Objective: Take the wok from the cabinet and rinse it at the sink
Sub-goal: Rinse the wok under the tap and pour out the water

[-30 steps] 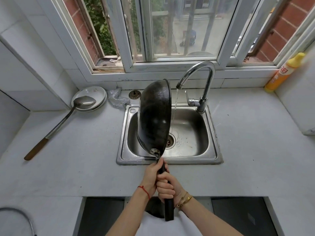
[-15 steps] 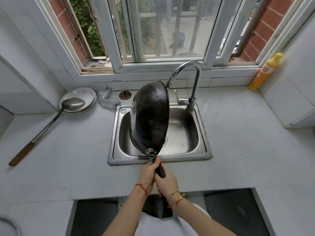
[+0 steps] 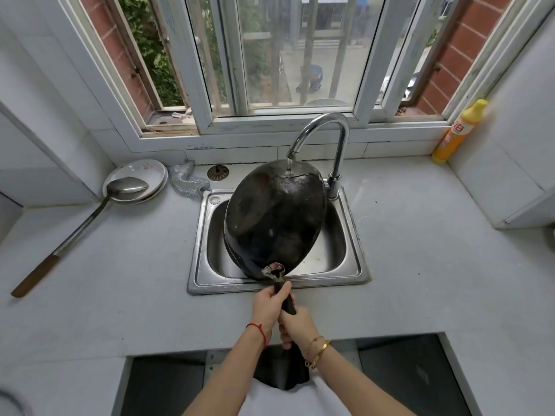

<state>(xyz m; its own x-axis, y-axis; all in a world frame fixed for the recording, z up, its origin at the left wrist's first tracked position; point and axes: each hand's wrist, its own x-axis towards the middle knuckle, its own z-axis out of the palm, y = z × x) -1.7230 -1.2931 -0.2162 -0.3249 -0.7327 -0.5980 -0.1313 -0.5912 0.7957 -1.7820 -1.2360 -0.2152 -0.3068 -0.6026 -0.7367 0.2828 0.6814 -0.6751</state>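
Two hands are wrapped around the dark handle (image 3: 285, 298) of a black wok (image 3: 274, 219), which is held over the stainless steel sink (image 3: 353, 265) set near the back edge of the pale worktop (image 3: 120, 280). The left hand (image 3: 268, 304) is placed higher on the handle, nearer the bowl, with its fingers curled tightly round the grip. The right hand (image 3: 295, 325) is placed just below it, nearer the body, its fingers also closed round the handle.

The wok is turned bottom-up and tilted, so that its scorched underside is shown to the camera. Its long axis runs away from the hands: from the handle at the front edge of the sink up toward the chrome tap (image 3: 324, 139) at the back. A thin stream of water (image 3: 289, 166) is seen falling from the spout onto the far upper edge of the wok.

The outside of the wok appears to be under rinse, so the task is judged well along.

At the back left of the worktop, a long-handled metal ladle (image 3: 90, 223) is rested on white plates (image 3: 141, 175). A yellow detergent bottle (image 3: 456, 130) is stood at the back right corner.
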